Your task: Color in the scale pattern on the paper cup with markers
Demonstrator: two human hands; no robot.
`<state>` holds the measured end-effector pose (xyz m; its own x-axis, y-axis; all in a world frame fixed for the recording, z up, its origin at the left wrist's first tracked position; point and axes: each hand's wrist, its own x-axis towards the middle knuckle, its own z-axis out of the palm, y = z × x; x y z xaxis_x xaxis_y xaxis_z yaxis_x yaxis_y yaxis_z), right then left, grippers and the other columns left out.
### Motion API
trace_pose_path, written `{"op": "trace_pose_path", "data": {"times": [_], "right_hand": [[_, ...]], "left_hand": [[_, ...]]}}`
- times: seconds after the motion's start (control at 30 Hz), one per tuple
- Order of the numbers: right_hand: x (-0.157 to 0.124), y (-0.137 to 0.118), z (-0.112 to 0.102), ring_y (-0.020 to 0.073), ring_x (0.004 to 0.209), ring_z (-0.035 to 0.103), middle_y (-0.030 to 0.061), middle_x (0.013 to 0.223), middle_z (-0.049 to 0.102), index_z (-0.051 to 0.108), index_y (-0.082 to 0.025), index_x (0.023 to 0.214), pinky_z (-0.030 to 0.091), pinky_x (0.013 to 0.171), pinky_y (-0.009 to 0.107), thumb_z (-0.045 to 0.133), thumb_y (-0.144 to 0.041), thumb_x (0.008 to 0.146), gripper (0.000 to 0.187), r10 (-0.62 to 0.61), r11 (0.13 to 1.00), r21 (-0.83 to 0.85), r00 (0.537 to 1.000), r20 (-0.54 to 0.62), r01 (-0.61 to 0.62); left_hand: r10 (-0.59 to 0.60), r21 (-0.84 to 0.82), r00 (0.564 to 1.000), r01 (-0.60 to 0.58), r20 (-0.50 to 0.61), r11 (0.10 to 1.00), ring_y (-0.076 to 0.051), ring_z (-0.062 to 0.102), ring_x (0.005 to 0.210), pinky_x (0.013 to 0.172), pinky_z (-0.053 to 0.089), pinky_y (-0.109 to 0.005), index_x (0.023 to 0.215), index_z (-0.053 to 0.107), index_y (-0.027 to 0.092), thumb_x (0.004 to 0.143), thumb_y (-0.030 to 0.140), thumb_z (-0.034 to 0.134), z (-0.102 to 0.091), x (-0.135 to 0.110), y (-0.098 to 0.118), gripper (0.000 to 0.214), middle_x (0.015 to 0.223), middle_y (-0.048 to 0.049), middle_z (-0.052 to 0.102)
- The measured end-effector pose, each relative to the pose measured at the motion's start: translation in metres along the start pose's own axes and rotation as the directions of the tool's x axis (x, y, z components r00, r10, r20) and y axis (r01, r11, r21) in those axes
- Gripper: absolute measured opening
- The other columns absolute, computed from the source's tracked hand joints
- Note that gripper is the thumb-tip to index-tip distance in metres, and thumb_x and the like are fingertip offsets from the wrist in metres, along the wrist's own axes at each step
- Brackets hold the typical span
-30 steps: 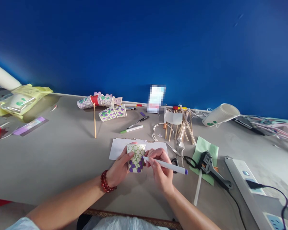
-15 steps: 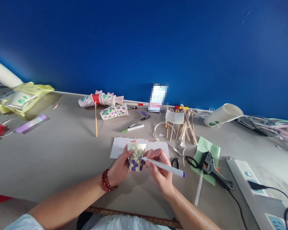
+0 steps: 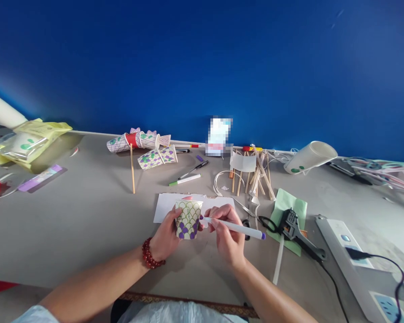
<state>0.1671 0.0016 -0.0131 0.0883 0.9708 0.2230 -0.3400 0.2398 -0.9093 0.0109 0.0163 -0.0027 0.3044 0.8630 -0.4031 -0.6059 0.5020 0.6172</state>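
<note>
My left hand (image 3: 164, 237), with a red bead bracelet on its wrist, is wrapped round a paper cup (image 3: 187, 219) drawn with green scales, some filled in purple. My right hand (image 3: 226, 233) pinches a white marker (image 3: 237, 228) with a purple end. The marker's tip touches the cup's right side. Under the cup lies a white sheet of paper (image 3: 164, 206) on the grey table (image 3: 87, 215).
Decorated cups (image 3: 139, 141) on a stick (image 3: 132, 168) lie at the back, with loose markers (image 3: 185, 179). Wooden sticks (image 3: 256, 175), scissors (image 3: 256, 220), a glue gun (image 3: 294, 231) on green paper, a white cup (image 3: 309, 157) and a power strip (image 3: 353, 264) are to the right. Yellow bags (image 3: 27, 141) sit far left.
The cup has tilted and turned slightly in my left hand. The marker tip has shifted along the cup's right side. Both hands stay in the same place.
</note>
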Motion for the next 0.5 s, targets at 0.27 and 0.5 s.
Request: {"op": "trace_pose_path", "data": {"times": [0.27,0.5], "right_hand": [[-0.0053,-0.0001,-0.0006,0.0182,0.069,0.059,-0.0003,0.075,0.059,0.059,-0.024,0.090,0.050,0.066,0.032,0.066,-0.036,0.098,0.017,0.026,0.998,-0.049,1.000,0.016,-0.026],[-0.0049,-0.0002,-0.0019,0.0182,0.069,0.057,-0.0013,0.074,0.057,0.058,-0.025,0.093,0.048,0.067,0.032,0.068,-0.042,0.098,0.020,0.004,0.999,-0.054,0.999,0.044,-0.001]], "left_hand": [[0.075,0.079,0.995,-0.070,-0.061,0.994,-0.026,0.078,0.089,0.088,0.061,-0.038,0.118,0.074,0.016,0.086,0.028,0.071,-0.0046,-0.0005,-0.0024,0.034,0.096,-0.0068,0.082],[0.106,0.055,0.989,-0.100,-0.100,0.993,-0.030,0.076,0.104,0.093,0.060,-0.040,0.106,0.076,0.018,0.085,0.032,0.074,0.0010,-0.0024,-0.0004,0.025,0.100,-0.0087,0.082]]}}
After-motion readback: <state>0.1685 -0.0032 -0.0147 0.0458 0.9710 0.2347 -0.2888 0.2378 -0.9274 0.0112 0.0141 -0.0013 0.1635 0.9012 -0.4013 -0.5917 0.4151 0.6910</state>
